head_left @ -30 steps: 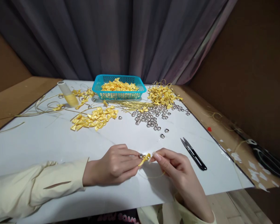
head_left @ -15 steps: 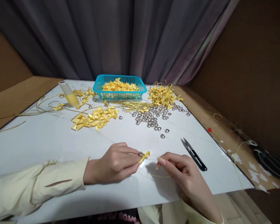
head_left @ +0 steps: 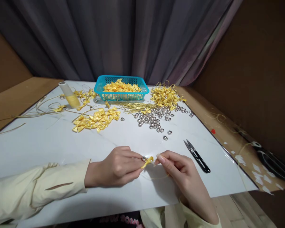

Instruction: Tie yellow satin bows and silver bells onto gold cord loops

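Observation:
A yellow ribbon bow [head_left: 148,162] and a small silver bell-like bead [head_left: 144,158] stick out from the fingertips of my left hand [head_left: 120,166], which is closed on them. Close by on the right, my right hand [head_left: 178,169] pinches a thin yellow cord [head_left: 159,178] between thumb and forefinger. The cord loops below, between the two hands. A narrow gap parts the right fingertips from the bow. Black thread snips [head_left: 197,156] lie to the right of my right hand.
Silver beads [head_left: 150,119] are scattered mid-table, with cut cords [head_left: 135,106] behind. Yellow bows lie in a pile [head_left: 97,119] and in a blue basket [head_left: 122,96]. Finished-looking bows with cords [head_left: 165,96] heap at right. A thread spool [head_left: 70,96] stands at left; black scissors [head_left: 273,163] lie far right.
My right hand has moved left and slightly up, closer to the bow, with the cord still in its pinch. My left hand and the bow have hardly moved.

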Available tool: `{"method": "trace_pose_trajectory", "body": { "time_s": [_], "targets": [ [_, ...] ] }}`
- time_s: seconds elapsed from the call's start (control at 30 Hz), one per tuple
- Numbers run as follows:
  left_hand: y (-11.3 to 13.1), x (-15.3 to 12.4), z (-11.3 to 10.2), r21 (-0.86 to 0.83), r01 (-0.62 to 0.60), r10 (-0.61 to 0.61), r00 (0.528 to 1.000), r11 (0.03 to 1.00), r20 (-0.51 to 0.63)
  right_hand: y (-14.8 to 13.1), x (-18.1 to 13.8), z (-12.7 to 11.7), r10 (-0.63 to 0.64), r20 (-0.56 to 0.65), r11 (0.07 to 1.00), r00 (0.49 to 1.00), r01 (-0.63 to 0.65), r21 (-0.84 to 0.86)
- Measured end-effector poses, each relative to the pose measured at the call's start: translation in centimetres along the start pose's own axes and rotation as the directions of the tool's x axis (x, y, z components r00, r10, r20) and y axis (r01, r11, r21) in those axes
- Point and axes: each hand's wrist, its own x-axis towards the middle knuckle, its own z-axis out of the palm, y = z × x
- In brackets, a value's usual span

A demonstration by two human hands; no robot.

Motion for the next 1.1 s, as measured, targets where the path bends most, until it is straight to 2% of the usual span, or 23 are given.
{"method": "trace_pose_trajectory", "body": {
  "time_s": [0.17, 0.37, 0.6, 0.87, 1.1],
  "targets": [
    [-0.1, 0.0, 0.0, 0.037, -0.033, 0.033, 0.999, 0.999, 0.006, 0.1, -0.1, 0.0, -0.044, 0.025, 0.999, 0.999, 0.044, -0.008],
    [0.0, 0.1, -0.2, 0.038, -0.043, 0.042, 0.999, 0.998, 0.021, -0.1, -0.4, -0.3, -0.038, 0.026, 0.999, 0.999, 0.038, -0.016],
    [0.2, 0.4, -0.2, 0.031, 0.012, -0.012, 1.000, 0.999, 0.008, 0.0, -0.8, -1.1, -0.030, 0.140, 0.995, 0.990, 0.043, -0.093],
    [-0.1, 0.0, 0.0, 0.035, -0.033, 0.032, 0.999, 0.999, 0.025, 0.3, -0.1, -0.9, 0.069, 0.023, 0.997, 0.997, -0.068, -0.034],
    [-0.1, -0.2, -0.1, 0.052, -0.065, 0.061, 0.996, 0.997, 0.068, -0.1, -0.1, -0.4, 0.056, 0.037, 0.998, 0.998, -0.057, 0.037]
  ]
}}
